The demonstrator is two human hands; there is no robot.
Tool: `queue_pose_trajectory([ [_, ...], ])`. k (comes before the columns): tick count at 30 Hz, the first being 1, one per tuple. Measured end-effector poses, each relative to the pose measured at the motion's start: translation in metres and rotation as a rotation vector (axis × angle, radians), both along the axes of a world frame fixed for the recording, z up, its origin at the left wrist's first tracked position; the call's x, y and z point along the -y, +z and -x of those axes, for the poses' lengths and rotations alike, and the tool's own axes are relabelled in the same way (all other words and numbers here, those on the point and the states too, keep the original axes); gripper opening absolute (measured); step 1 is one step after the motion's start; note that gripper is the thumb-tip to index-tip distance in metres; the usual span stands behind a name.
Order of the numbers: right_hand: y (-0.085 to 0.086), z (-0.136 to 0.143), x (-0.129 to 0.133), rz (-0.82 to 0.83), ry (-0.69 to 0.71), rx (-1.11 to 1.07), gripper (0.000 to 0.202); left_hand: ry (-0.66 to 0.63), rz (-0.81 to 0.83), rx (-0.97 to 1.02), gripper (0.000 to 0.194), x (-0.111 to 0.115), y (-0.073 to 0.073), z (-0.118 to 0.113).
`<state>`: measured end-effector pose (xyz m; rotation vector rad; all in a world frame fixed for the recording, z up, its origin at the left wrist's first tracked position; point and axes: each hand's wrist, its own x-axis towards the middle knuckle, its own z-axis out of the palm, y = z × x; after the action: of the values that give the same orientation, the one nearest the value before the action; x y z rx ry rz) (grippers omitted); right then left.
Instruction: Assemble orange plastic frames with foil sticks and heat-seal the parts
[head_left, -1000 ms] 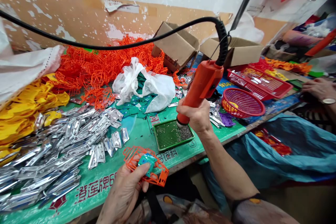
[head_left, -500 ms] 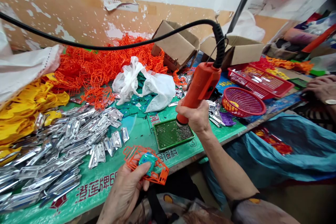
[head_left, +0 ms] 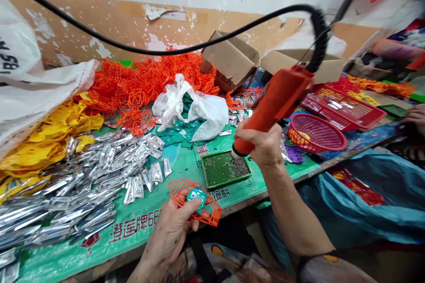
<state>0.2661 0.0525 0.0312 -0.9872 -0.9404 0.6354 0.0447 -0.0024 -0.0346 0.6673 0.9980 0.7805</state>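
My left hand (head_left: 174, 223) pinches an orange plastic frame (head_left: 212, 214) with a small green plastic piece (head_left: 195, 195) lying on it, the thumb pressed on top. Wrapped round an orange electric screwdriver (head_left: 268, 108), my right hand (head_left: 265, 141) holds it tilted, tip down and handle leaning to the right. Its tip is at a green gridded tray (head_left: 212, 184) whose right part holds a heap of small dark screws (head_left: 241, 167). Whether the tip touches the screws I cannot tell. A black cable (head_left: 166, 52) runs from the screwdriver's top to the left.
Silvery parts (head_left: 89, 185) and yellow parts (head_left: 40, 137) lie at left. Orange frames (head_left: 139, 84) are heaped at the back beside a white plastic bag (head_left: 209, 115). A red round basket (head_left: 315, 132) and cardboard boxes (head_left: 229, 59) stand right. Another person's hand (head_left: 416, 117) shows far right.
The screwdriver leans further right, its tip still at the screw tray. My left hand keeps its hold on the orange frame. The whole view has shifted slightly.
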Motion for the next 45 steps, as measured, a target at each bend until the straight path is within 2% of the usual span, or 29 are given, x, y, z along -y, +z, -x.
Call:
queue_pose_trajectory([
  [5, 0.03, 0.031, 0.024, -0.081, 0.209, -0.1, 0.01, -0.012, -0.015, 0.007, 0.027, 0.002, -0.001, -0.005],
  [9, 0.039, 0.06, 0.042, -0.025, 0.3, -0.13, 0.019, -0.052, -0.042, 0.005, 0.02, 0.003, -0.003, -0.004],
  [11, 0.036, 0.069, 0.047, 0.013, 0.326, -0.12, 0.021, -0.057, -0.053, 0.013, 0.02, 0.003, -0.002, -0.004],
  [14, 0.031, 0.075, 0.049, 0.04, 0.337, -0.076, 0.011, -0.051, -0.062, 0.017, 0.021, 0.003, -0.001, -0.004],
  [20, 0.022, 0.076, 0.049, 0.063, 0.339, -0.033, 0.009, -0.047, -0.073, 0.007, 0.019, 0.003, -0.001, -0.004],
  [26, 0.02, 0.078, 0.047, 0.065, 0.334, -0.037, 0.02, -0.05, -0.086, -0.004, 0.016, 0.004, -0.003, -0.005],
  [36, 0.013, 0.079, 0.045, 0.064, 0.34, 0.038, 0.013, -0.014, -0.068, -0.062, 0.015, 0.005, -0.004, -0.008],
  [45, 0.008, 0.082, 0.044, 0.036, 0.444, 0.026, 0.029, 0.019, -0.056, -0.054, 0.019, 0.004, -0.007, -0.008],
])
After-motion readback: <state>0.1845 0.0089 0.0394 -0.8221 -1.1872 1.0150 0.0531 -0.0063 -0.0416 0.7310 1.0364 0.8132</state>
